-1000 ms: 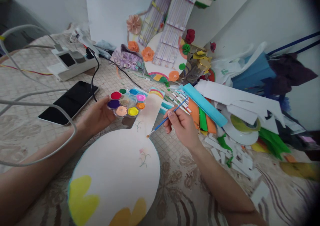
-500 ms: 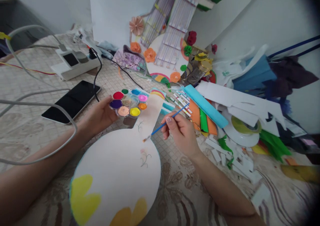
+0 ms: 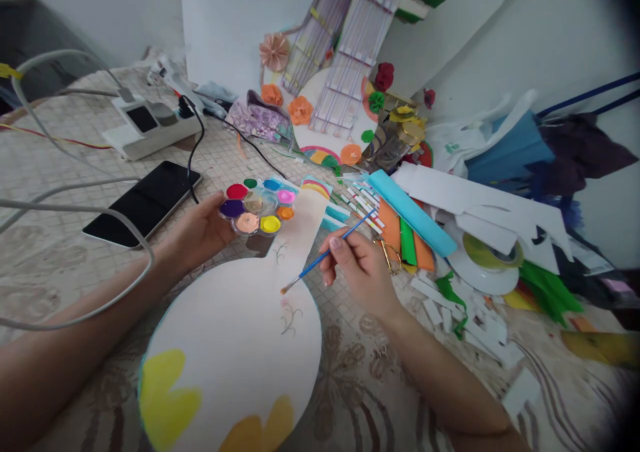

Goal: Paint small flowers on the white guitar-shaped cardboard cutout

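My left hand (image 3: pixel 213 224) grips the edge of a clear paint palette (image 3: pixel 260 203) whose round wells hold red, green, blue, pink, purple, peach, orange and yellow. In my right hand (image 3: pixel 357 265) is a thin blue paintbrush (image 3: pixel 320 257), pinched between thumb and fingers. Its tip points down-left, just above a small pink flower with a thin stem on a white paper cutout (image 3: pixel 225 325); I cannot tell whether the bristles touch. The cutout has a round body and a long neck, with yellow petals (image 3: pixel 170 399) and orange petals (image 3: pixel 260 429) low on it.
A dark-screened tablet (image 3: pixel 143 202) and a white power strip (image 3: pixel 150 129) with cables lie left. Behind stands a paper-flower-trimmed craft (image 3: pixel 335 105). To the right are a turquoise paper roll (image 3: pixel 413 212), a tape roll (image 3: pixel 490 252), white paper scraps (image 3: pixel 480 325) and a blue bag (image 3: pixel 510 149).
My right hand has shifted slightly, bringing the brush tip down and left toward the pink flower. My left hand, the palette and the cutout look unmoved.
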`<state>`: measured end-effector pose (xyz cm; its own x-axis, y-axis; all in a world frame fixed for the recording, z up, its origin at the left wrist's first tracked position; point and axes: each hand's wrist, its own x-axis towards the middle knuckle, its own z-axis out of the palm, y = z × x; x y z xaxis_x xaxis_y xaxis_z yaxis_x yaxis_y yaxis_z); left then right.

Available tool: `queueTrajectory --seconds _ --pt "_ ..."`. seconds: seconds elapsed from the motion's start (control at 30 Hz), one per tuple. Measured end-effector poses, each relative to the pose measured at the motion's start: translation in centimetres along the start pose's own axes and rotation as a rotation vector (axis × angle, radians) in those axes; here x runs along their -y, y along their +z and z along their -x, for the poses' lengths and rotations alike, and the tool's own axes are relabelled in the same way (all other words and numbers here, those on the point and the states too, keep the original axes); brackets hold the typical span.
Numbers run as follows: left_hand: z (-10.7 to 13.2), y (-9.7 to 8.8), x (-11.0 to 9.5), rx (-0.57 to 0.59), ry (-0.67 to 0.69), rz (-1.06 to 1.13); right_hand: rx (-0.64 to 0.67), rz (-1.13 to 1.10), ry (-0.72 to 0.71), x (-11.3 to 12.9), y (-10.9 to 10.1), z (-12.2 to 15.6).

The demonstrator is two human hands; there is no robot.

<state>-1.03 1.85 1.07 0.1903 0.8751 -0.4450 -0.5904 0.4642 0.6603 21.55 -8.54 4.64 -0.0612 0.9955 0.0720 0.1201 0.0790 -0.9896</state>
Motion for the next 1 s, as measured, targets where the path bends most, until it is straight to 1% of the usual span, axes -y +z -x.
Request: queueTrajectory --seconds 0.07,0.13,0.17,0.2,0.3,0.37,0.4,0.47,0.53,0.57,0.6,0.63,0.73,0.77,0.8,0.83,0.87,0.97,1.0 --pt "0.0 0.0 0.0 0.010 -0.003 -0.011 0.123 -0.052 0.080 0.0 0.5 0.3" --pt "0.1 0.1 0.0 0.011 -0.005 -0.018 0.189 -0.071 0.127 -0.3 0.7 0.3" --pt "0.2 0.2 0.0 0.009 -0.006 -0.018 0.176 -0.062 0.125 -0.6 0.6 0.1" --pt "0.2 0.3 -0.1 0.003 -0.006 -0.017 0.135 -0.042 0.108 -0.8 0.5 -0.2" --pt "0.3 0.5 -0.1 -0.008 -0.010 -0.014 -0.039 0.019 0.021 -1.3 -0.6 -1.2" --pt "0.3 0.5 -0.1 -0.011 -0.013 -0.010 -0.084 0.011 -0.006 -1.2 -1.0 -1.5" --pt "0.2 0.5 -0.1 -0.010 -0.009 -0.009 -0.077 -0.007 -0.002 -1.1 -1.0 -1.4" --pt "0.1 0.4 0.0 -0.001 0.000 -0.019 -0.005 -0.052 0.035 -0.9 -0.6 -0.9" --pt "0.0 0.2 0.1 0.009 0.006 -0.033 0.110 -0.082 0.086 -0.9 0.0 -0.4" --pt "0.0 0.1 0.1 0.012 0.009 -0.036 0.148 -0.087 0.103 -1.0 0.2 -0.3" --pt "0.0 0.1 0.1 0.014 0.011 -0.036 0.158 -0.084 0.104 -1.1 0.3 -0.3" --pt "0.0 0.1 0.1 0.013 0.012 -0.032 0.132 -0.073 0.092 -1.1 0.3 -0.3" --pt "0.0 0.1 0.1 0.001 0.004 -0.024 -0.051 -0.017 -0.003 -1.0 -0.4 -0.9" --pt "0.0 0.2 0.1 -0.006 0.001 -0.024 -0.084 -0.007 -0.029 -0.8 -0.7 -1.0" --pt "0.0 0.2 0.1 -0.011 -0.001 -0.024 -0.083 -0.008 -0.039 -0.6 -1.0 -1.0" --pt "0.0 0.1 0.1 -0.015 -0.002 -0.026 -0.048 -0.019 -0.028 -0.4 -1.2 -1.0" --pt "0.0 0.1 0.1 -0.013 0.000 -0.027 0.013 -0.036 0.001 -0.2 -1.3 -0.8" --pt "-0.2 -0.1 0.1 0.019 0.001 -0.035 0.254 -0.087 0.145 0.0 -1.0 -0.1" --pt "-0.2 -0.2 0.1 0.027 -0.001 -0.037 0.316 -0.090 0.182 -0.1 -0.8 0.1"
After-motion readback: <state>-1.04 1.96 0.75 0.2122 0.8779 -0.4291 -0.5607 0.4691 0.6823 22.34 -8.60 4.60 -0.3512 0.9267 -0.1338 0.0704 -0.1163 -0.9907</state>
